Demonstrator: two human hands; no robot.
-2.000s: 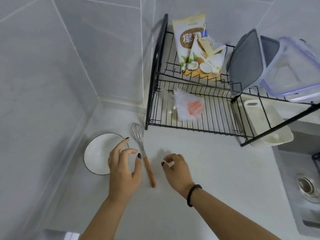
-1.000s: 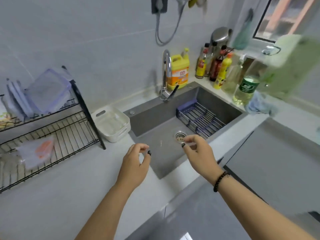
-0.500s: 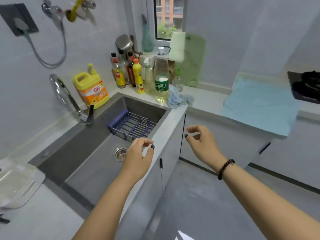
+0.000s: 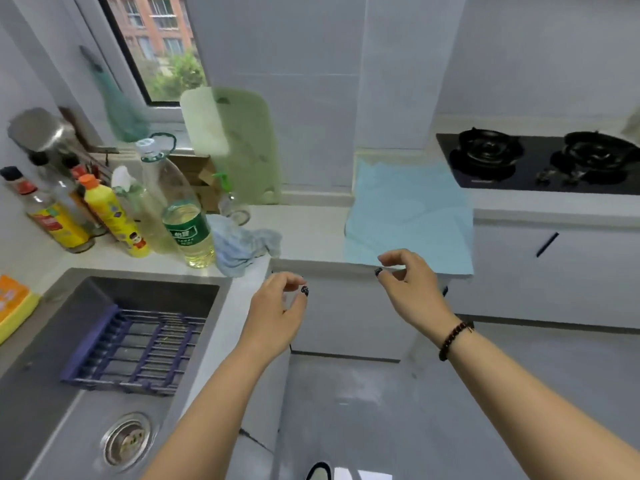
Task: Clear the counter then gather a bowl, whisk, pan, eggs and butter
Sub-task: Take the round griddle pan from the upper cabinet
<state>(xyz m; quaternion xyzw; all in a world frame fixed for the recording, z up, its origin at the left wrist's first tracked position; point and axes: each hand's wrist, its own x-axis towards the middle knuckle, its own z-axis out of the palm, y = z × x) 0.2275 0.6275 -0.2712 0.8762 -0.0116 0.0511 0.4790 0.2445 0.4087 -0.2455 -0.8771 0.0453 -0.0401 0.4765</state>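
Observation:
Both my hands hang in mid-air in front of the counter corner and hold nothing. My left hand (image 4: 277, 310) floats beside the sink's right rim, fingers loosely curled. My right hand (image 4: 412, 289) hovers before the front edge of the counter (image 4: 311, 233), just below a light blue cloth (image 4: 408, 213), fingers also loosely curled. No bowl, whisk, pan, eggs or butter shows in the head view. A black two-burner gas hob (image 4: 540, 161) sits on the counter at the right with nothing on it.
The sink (image 4: 45, 393) at lower left holds a purple rack (image 4: 135, 351). Bottles (image 4: 187, 216) crowd the corner with a crumpled blue rag (image 4: 246, 247) and a green cutting board (image 4: 235, 143) against the wall. Cabinet doors (image 4: 554, 271) stand below the counter; grey floor lies ahead.
My view has swung right, away from the bowl, whisk and dish rack, past the sink, toward the corner counter and hob. Both hands stayed raised and hold nothing.

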